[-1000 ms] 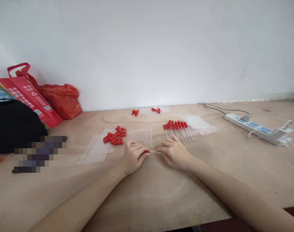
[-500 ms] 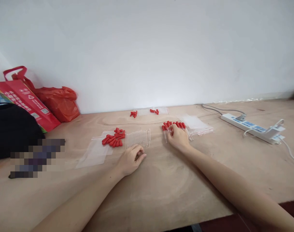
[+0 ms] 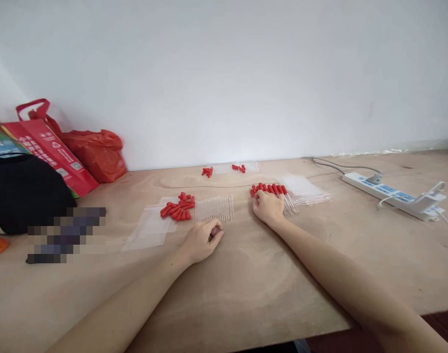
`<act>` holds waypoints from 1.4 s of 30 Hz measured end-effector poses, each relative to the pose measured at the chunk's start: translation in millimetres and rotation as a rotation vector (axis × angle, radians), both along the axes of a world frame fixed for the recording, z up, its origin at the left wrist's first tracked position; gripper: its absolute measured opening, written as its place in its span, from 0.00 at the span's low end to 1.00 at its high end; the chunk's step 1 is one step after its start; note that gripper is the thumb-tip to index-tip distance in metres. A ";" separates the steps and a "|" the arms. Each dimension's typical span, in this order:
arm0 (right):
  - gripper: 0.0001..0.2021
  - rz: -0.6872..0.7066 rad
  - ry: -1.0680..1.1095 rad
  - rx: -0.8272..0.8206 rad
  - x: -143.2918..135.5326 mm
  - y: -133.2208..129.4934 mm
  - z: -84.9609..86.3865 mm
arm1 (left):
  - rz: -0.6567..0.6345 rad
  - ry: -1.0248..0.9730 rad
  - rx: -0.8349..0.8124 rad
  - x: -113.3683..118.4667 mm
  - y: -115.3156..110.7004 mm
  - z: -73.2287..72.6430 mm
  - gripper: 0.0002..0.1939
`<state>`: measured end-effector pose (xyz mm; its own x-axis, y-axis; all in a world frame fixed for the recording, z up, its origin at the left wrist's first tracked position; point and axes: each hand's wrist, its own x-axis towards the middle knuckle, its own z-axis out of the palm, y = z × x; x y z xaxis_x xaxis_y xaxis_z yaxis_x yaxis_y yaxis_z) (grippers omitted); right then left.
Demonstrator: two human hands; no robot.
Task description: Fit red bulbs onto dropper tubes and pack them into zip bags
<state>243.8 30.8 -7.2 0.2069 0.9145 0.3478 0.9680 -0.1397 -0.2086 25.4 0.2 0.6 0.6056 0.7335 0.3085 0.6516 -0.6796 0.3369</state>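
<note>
My right hand point(image 3: 268, 206) is closed at the left part of a row of red-tipped white sticks point(image 3: 277, 189), its fingers curled over them. Their red bulb-shaped ends show beyond my knuckles, and several white shafts stick out to the right. What lies under my fingertips is hidden. Loosely curled, my left hand point(image 3: 205, 240) rests on the table with nothing visible in it. Just beyond it lies a row of thin white sticks point(image 3: 214, 208) that look like cotton swabs. To their left a heap of loose red bulb-shaped pieces point(image 3: 177, 208) lies partly on clear plastic bags point(image 3: 148, 228).
At the back lie two small clusters of red pieces point(image 3: 207, 172) on clear bags. A stack of clear zip bags point(image 3: 304, 189) is right of my right hand. Farther right stands a white power strip point(image 3: 385, 191) with cables. Red bags point(image 3: 98, 152) and a black bag point(image 3: 28, 193) sit left.
My right hand has shifted slightly and its fingers have curled further over the left sticks, whose shafts no longer show there. My left hand stays put. The whole view has turned a little.
</note>
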 end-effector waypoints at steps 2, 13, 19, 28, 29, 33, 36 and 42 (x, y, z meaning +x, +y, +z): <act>0.11 0.026 -0.008 0.017 -3.2 -2.8 1.0 | 0.080 0.020 0.064 -4.4 3.5 3.5 0.02; 0.15 0.038 0.161 -0.196 -52.4 11.3 15.4 | 0.755 0.322 0.333 -71.2 37.2 29.8 0.10; 0.16 0.003 0.200 -0.243 -62.9 22.8 17.3 | 0.760 0.329 0.254 -76.0 39.8 29.2 0.10; 0.15 0.003 0.243 -0.268 -64.6 25.5 17.0 | 0.801 0.325 0.193 -77.8 42.4 30.2 0.12; 0.15 0.005 0.249 -0.266 -64.7 25.6 16.6 | 0.815 0.321 0.165 -78.1 43.4 30.2 0.12; 0.15 0.020 0.279 -0.238 -63.8 24.6 16.9 | 0.839 0.296 0.102 -79.3 46.5 28.8 0.12; 0.14 0.064 0.311 -0.193 -59.0 19.8 18.7 | 0.840 0.278 0.107 -80.7 46.9 28.5 0.11; 0.07 0.318 0.351 0.102 -27.0 -9.2 7.7 | 0.758 0.163 0.342 -70.3 38.6 32.5 0.11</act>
